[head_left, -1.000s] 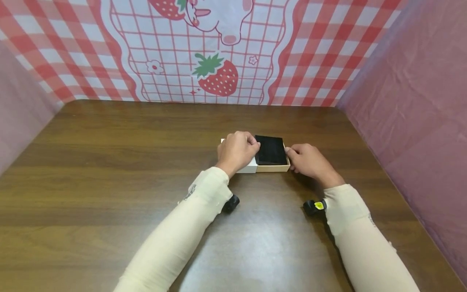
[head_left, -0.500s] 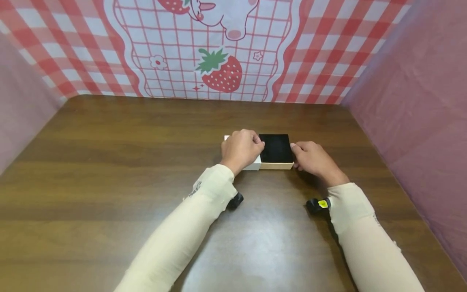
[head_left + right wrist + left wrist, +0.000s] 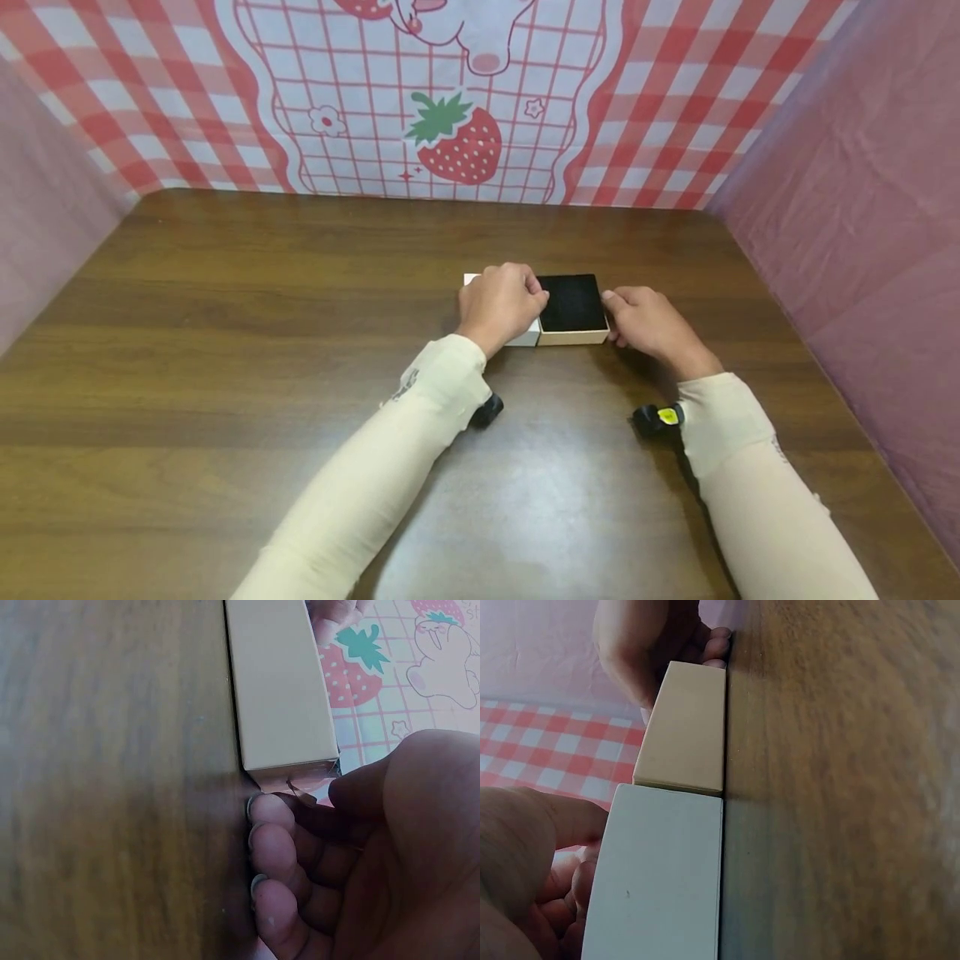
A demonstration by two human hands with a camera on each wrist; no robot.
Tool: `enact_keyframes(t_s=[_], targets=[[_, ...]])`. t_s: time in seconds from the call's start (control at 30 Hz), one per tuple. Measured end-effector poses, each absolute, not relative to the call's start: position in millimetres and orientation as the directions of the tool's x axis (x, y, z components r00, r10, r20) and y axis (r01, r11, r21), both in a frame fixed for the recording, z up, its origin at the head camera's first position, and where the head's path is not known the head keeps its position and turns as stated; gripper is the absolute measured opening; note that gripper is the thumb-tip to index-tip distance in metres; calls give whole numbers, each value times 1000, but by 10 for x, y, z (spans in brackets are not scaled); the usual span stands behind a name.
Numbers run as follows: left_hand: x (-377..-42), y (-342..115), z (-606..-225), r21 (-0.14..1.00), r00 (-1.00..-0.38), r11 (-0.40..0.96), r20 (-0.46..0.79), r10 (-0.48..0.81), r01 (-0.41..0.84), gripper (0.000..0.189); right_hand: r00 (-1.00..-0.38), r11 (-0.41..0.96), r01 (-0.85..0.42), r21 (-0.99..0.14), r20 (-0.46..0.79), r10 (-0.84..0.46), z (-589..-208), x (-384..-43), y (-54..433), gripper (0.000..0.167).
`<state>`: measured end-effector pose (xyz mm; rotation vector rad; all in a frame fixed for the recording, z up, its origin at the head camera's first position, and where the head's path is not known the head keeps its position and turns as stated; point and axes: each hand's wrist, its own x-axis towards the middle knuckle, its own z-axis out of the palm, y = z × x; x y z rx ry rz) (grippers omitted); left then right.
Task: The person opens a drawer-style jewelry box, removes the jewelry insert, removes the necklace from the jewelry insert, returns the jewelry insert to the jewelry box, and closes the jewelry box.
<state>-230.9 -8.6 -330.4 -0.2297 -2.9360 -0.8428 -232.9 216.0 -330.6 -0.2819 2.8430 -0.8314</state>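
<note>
A small drawer-style box lies on the table in the head view, its tan tray (image 3: 573,338) drawn out to the right of a white sleeve (image 3: 656,877). Black lining (image 3: 572,302) fills the tray's top. My left hand (image 3: 501,307) lies over the sleeve and holds it, fingers bent, thumb at its upper edge; the far fingers are hidden. At the tray's right end my right hand (image 3: 651,325) pinches a thin pull tab (image 3: 300,793) between thumb and forefinger. The other fingers curl below, close to the tabletop.
The brown wooden table (image 3: 225,375) carries the box. Behind it hangs a red-and-white checked cloth (image 3: 480,100) with a strawberry print. Pink cloth (image 3: 847,208) closes off the right side. A black wrist camera (image 3: 651,419) sits under each forearm.
The whole head view has shifted, so box and hands appear slightly right and higher. The tray's right rim shows less beside the lining. Both hands keep nearly the same hold.
</note>
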Motion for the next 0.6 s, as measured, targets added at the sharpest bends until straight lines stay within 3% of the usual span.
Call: enact_keyframes(t_s=[0.3, 0.6], targets=[[-2324, -79, -3334, 520, -980, 832, 142, 142, 196, 14, -969, 822, -128, -555, -106, -223, -3313, -2336, 2171, 56], [-2335, -61, -3324, 436, -976, 874, 120, 181, 216, 21, -968, 838, -135, -528, -111, -226, -3328, -2355, 2168, 48]])
